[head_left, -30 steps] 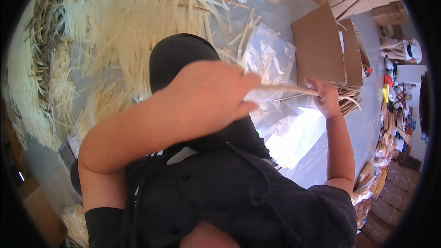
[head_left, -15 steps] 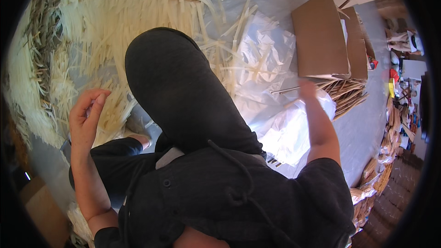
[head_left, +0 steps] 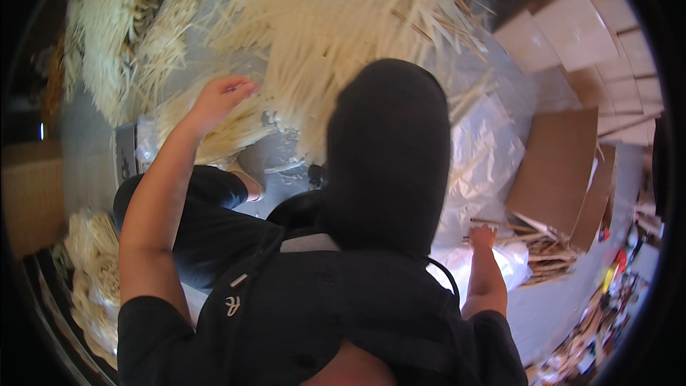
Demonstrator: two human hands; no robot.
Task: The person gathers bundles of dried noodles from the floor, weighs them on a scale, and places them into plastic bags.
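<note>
My left hand (head_left: pixel 223 102) is raised at the left, over a heap of long pale flat strips (head_left: pixel 307 43) on the floor. Its fingers are bent and pressed together with the thumb; what they hold, if anything, is too small to make out. On the right, my right hand (head_left: pixel 483 236) reaches down beside my knee to the left ends of a bundle of thin brown sticks (head_left: pixel 554 261). Its fingers are curled there, and I cannot make out what lies in them. Clear plastic sheeting (head_left: pixel 486 146) spreads around that hand, with some pale strips on it.
A brown cardboard box (head_left: pixel 554 171) lies tilted just beyond the sticks. Flat cardboard (head_left: pixel 575 28) covers the far right. More pale strips (head_left: pixel 107 43) are piled at the far left, and wrapped bundles (head_left: pixel 103 271) lie near my left elbow. My bent knee (head_left: pixel 389 143) rises between my hands.
My view has turned, so the scene sits further right. My left hand has moved forward over the strips. My right hand, blurred before near the sticks, now rests lower at their left ends.
</note>
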